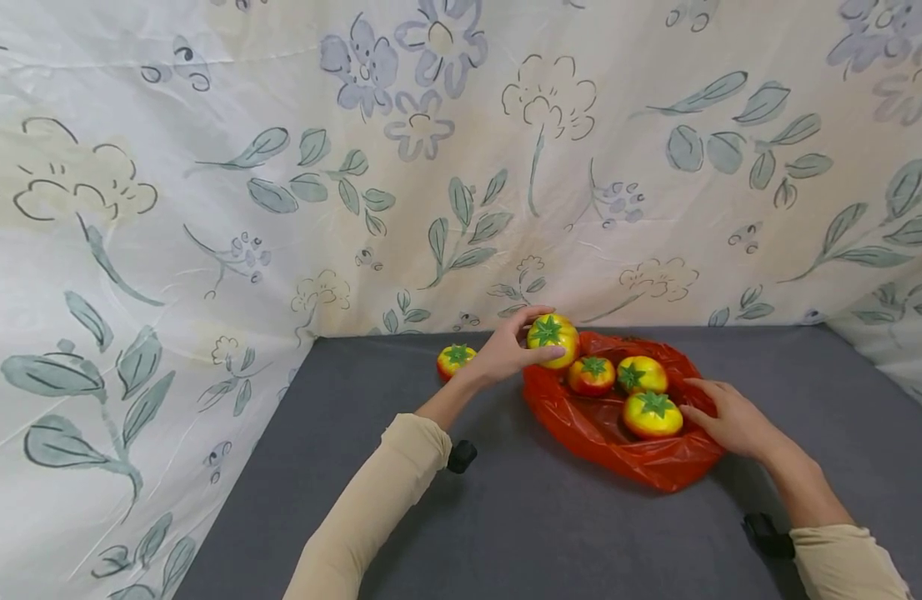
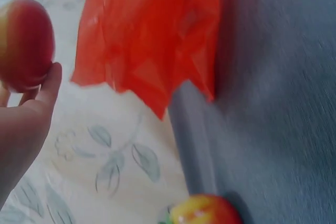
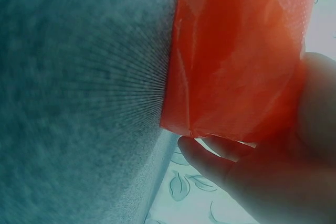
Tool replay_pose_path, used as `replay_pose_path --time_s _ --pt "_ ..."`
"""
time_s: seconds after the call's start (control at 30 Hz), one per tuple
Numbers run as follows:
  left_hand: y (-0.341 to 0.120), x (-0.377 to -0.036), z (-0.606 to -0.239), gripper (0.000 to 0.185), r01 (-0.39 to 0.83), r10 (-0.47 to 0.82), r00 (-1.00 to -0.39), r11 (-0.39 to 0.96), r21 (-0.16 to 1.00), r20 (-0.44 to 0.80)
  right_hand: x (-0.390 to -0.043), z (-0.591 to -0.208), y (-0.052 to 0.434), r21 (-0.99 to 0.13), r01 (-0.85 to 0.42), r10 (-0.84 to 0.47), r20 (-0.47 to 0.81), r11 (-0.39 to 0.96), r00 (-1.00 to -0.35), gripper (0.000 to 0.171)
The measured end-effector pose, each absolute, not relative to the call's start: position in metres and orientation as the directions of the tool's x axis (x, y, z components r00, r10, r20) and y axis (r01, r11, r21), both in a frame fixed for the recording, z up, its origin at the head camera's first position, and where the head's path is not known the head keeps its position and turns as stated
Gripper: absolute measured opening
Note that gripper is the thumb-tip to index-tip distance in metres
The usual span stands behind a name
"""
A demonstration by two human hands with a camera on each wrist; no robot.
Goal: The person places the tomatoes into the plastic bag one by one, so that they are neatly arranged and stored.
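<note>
My left hand (image 1: pixel 502 352) grips a red-and-yellow tomato-like fruit (image 1: pixel 553 333) with a green leafy top, raised over the left rim of a red plastic bag (image 1: pixel 581 429). Thumb and fingers lie on either side of the fruit (image 2: pixel 26 43) in the left wrist view. Inside the open bag sit three more such fruits: one at the left (image 1: pixel 592 375), one at the back (image 1: pixel 643 373) and one in front (image 1: pixel 653 414). My right hand (image 1: pixel 734 417) holds the bag's right rim; the bag (image 3: pixel 236 61) partly hides its thumb in the right wrist view.
Another tomato-like fruit (image 1: pixel 455 360) lies on the dark grey tabletop (image 1: pixel 521 533), left of the bag and behind my left forearm. A flower-patterned cloth (image 1: pixel 446 192) hangs along the table's back and left edges. Black straps (image 1: pixel 462 457) circle both wrists.
</note>
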State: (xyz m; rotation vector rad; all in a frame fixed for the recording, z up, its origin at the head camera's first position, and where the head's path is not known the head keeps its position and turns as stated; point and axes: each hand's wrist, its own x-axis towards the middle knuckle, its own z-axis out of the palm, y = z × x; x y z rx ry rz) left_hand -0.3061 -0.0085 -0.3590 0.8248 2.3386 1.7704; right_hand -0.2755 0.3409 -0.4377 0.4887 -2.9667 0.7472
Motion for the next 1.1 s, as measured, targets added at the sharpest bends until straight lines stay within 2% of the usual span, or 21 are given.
replay_pose_path --time_s 0.3,0.53,0.87,1.1 --pt "0.03 -0.301 -0.363 0.059 0.382 0.467 -0.851 0.233 0.894 0.242 -0.274 -0.438 0.342 -0.458 -0.31 -0.286 0.123 0.833 -0.95 0.065" --pt "0.053 -0.295 -0.375 0.059 0.337 0.473 -0.86 0.244 0.91 0.192 -0.274 -0.438 0.343 -0.456 -0.309 -0.288 0.118 0.835 -0.95 0.065" --pt "0.062 -0.291 -0.378 0.055 0.304 0.471 -0.87 0.276 0.912 0.148 -0.271 -0.436 0.339 -0.461 -0.299 -0.28 0.111 0.836 -0.954 0.067" --pt "0.065 -0.289 -0.386 0.056 0.286 0.448 -0.887 0.349 0.892 0.109 -0.267 -0.438 0.337 -0.456 -0.286 -0.266 0.108 0.843 -0.958 0.066"
